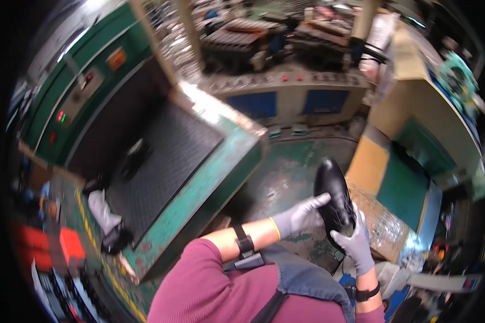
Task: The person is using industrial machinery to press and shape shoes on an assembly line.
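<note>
In the head view, the black shoe (pixel 333 185) is held up in front of the person, over the green floor (pixel 283 175), its toe pointing away. The gloved right hand (pixel 355 239) is closed around the heel end from the right, thumb across the shoe near its opening. The gloved left hand (pixel 307 214) is partly curled against the opposite side, thumb touching the upper; how far its other fingers reach underneath is hidden. To the left, another dark shoe (pixel 136 159) lies on the black bed (pixel 172 153) of a green machine (pixel 199 185); to the right is a green-topped worktop (pixel 401 188). The step in hand seems to be two-handed handling or turning of the shoe. The next move calls for a secure heel grip while the left hand adjusts, without scuffing the glossy upper.
</note>
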The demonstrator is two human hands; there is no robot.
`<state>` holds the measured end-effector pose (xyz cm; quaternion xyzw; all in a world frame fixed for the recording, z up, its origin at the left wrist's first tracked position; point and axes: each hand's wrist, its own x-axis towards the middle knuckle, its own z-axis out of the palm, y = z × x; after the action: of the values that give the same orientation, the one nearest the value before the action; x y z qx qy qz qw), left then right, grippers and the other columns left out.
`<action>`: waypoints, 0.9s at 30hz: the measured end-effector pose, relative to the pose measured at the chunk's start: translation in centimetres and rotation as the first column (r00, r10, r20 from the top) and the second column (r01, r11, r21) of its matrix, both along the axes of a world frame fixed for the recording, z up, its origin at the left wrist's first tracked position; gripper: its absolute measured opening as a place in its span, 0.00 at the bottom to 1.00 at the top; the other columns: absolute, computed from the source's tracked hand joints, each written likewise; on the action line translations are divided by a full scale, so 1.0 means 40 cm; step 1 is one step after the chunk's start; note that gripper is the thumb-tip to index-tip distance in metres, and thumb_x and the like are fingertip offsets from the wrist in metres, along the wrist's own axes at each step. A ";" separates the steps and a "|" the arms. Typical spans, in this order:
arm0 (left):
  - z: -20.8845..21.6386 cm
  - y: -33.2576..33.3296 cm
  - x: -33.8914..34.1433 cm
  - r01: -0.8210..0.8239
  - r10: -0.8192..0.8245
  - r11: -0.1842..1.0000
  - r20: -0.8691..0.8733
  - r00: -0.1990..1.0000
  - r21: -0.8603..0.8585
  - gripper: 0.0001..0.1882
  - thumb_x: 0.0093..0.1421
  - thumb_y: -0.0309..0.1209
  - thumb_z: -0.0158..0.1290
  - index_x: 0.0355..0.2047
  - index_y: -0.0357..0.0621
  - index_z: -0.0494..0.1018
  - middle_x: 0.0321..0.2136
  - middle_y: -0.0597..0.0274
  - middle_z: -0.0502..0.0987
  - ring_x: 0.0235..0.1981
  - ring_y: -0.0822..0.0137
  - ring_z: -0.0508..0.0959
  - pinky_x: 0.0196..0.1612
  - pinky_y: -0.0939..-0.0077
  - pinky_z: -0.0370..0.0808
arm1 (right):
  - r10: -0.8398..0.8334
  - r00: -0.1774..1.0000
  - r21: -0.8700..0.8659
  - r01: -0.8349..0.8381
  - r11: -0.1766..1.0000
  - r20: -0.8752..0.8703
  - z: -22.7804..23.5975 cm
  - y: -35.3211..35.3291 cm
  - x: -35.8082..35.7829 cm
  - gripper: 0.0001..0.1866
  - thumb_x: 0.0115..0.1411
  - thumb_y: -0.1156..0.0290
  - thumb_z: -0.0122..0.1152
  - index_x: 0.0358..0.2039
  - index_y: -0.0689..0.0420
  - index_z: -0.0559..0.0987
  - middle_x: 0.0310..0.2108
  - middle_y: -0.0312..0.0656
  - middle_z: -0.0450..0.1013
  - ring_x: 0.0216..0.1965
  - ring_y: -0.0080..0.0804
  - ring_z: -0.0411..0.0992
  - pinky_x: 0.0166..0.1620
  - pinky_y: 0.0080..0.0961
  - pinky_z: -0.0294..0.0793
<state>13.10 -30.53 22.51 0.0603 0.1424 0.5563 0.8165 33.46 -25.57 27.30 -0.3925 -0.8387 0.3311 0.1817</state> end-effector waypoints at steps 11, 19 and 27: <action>-0.230 -0.544 -0.816 -0.973 0.967 0.161 0.223 0.122 -0.166 0.31 0.61 0.46 0.56 0.58 0.41 0.65 0.60 0.53 0.67 0.62 0.50 0.64 0.65 0.42 0.58 | 0.249 0.968 -0.488 -0.207 0.848 0.022 -0.152 0.022 -0.335 0.28 0.62 0.66 0.60 0.61 0.61 0.66 0.54 0.45 0.70 0.56 0.32 0.68 0.59 0.28 0.65; -0.397 -0.898 -1.234 -0.848 0.904 -0.425 -0.099 -0.416 -0.317 0.28 0.56 0.46 0.62 0.53 0.47 0.72 0.52 0.63 0.76 0.53 0.55 0.74 0.59 0.47 0.68 | 0.247 0.949 -0.710 -0.037 0.703 0.194 -0.306 0.023 -0.308 0.29 0.63 0.63 0.59 0.60 0.65 0.66 0.54 0.48 0.71 0.55 0.32 0.69 0.57 0.26 0.67; -0.474 -0.853 -1.270 -0.919 0.944 -0.281 -0.254 -0.212 -0.277 0.41 0.56 0.54 0.59 0.58 0.34 0.64 0.59 0.47 0.67 0.62 0.54 0.65 0.64 0.61 0.64 | 0.040 0.963 -0.766 0.186 0.615 0.266 -0.325 0.046 -0.240 0.30 0.62 0.58 0.60 0.59 0.63 0.68 0.50 0.43 0.73 0.48 0.28 0.73 0.50 0.25 0.71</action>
<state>-37.71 -64.64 3.56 -0.2471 0.2099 0.9432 0.0720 23.84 -23.72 14.31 -0.5056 -0.6088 0.6022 -0.1049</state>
